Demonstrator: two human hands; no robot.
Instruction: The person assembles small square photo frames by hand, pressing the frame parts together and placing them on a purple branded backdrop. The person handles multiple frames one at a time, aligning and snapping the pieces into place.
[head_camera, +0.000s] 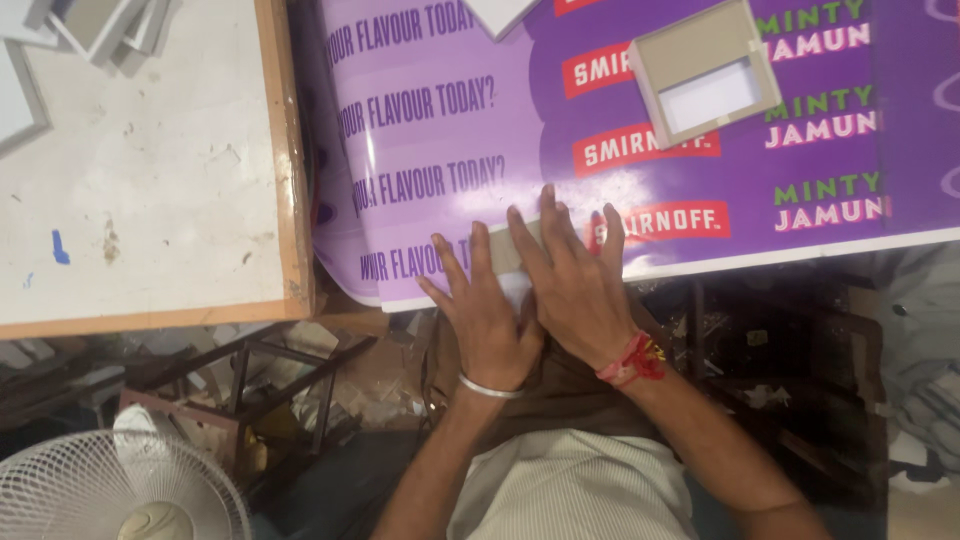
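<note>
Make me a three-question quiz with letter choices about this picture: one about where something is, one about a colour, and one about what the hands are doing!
1. Where is the fan?
A. bottom left
B. top right
C. on the sheet

2. What colour is most of the sheet?
A. green
B. purple
C. yellow

3. How are the left hand and right hand?
A. in fists
B. up in the air
C. flat, pressing a small card

Answers:
1 A: the white fan sits low, below the table.
2 B: purple fills the sheet.
3 C: the fingers are spread on the card at the sheet's edge.
</note>
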